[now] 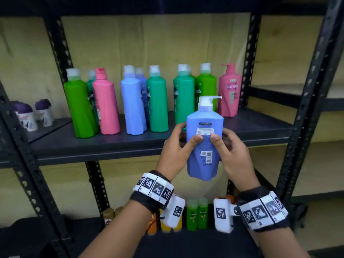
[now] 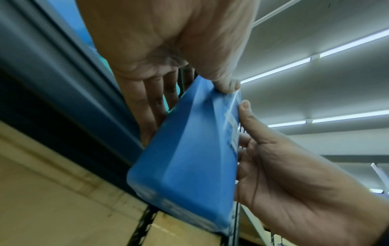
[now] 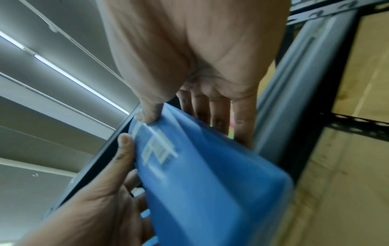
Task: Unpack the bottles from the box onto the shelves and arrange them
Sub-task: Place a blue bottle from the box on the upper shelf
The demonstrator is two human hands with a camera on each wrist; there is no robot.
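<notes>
A blue pump bottle with a white pump head is held upright in front of the middle shelf, its back label toward me. My left hand grips its left side, thumb on the label. My right hand grips the right side, thumb beside the other. In the left wrist view the blue bottle lies between my left hand and the right hand. The right wrist view shows the bottle pinched by my right hand. The box is out of view.
On the middle shelf stand several tall bottles: green, pink, blue, teal and a pink pump bottle at the right. Small purple-capped containers sit on the left rack. Small bottles stand on the lower shelf.
</notes>
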